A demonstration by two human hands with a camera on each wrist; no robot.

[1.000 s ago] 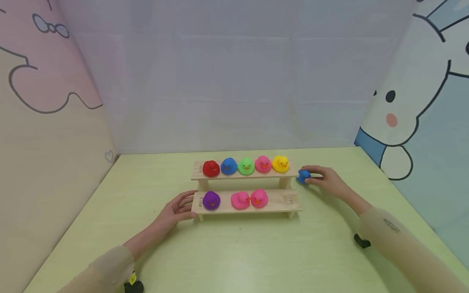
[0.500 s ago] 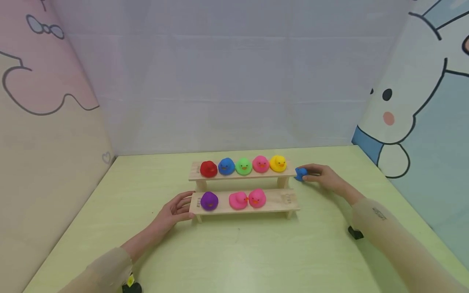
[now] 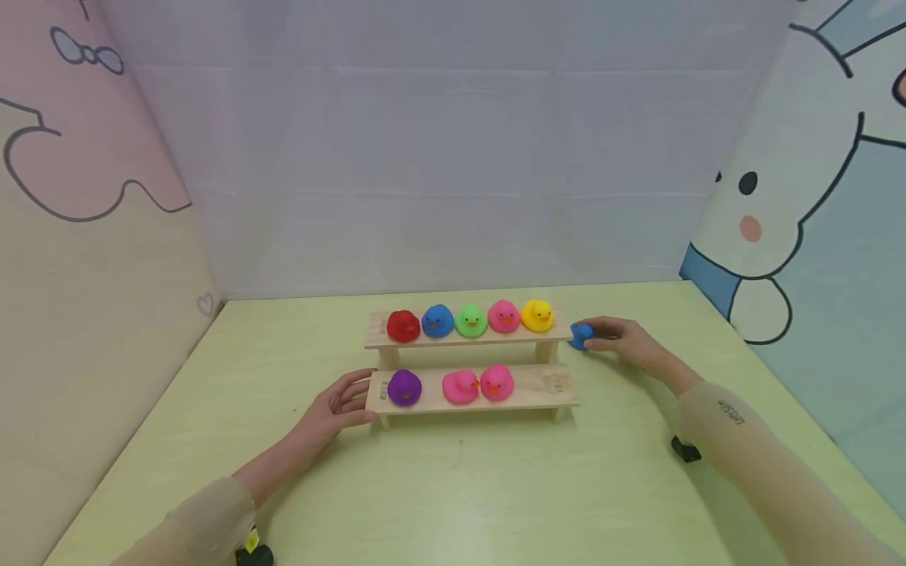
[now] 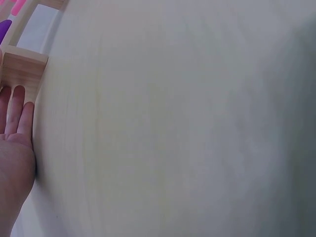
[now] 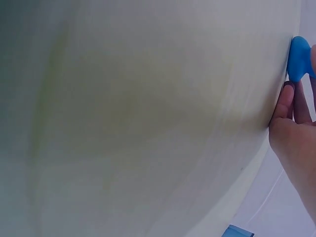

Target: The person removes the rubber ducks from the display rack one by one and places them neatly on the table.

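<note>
On a pale-green table (image 3: 460,487) before a lilac-grey backdrop (image 3: 453,181), our right hand (image 3: 627,346) pinches a blue duck (image 3: 580,336) right of frame centre, our straight-fingered left hand (image 3: 336,402) touching the lower wooden stand (image 3: 531,385).

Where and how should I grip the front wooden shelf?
Probably the two short ends of the front shelf, one hand coming from each side: it's a long plank on legs, and three ducks sit on top between those ends.

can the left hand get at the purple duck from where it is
Probably yes: the left hand is at the left end of the front wooden shelf, and the purple duck sits nearest that end, with no other duck between them.
</note>
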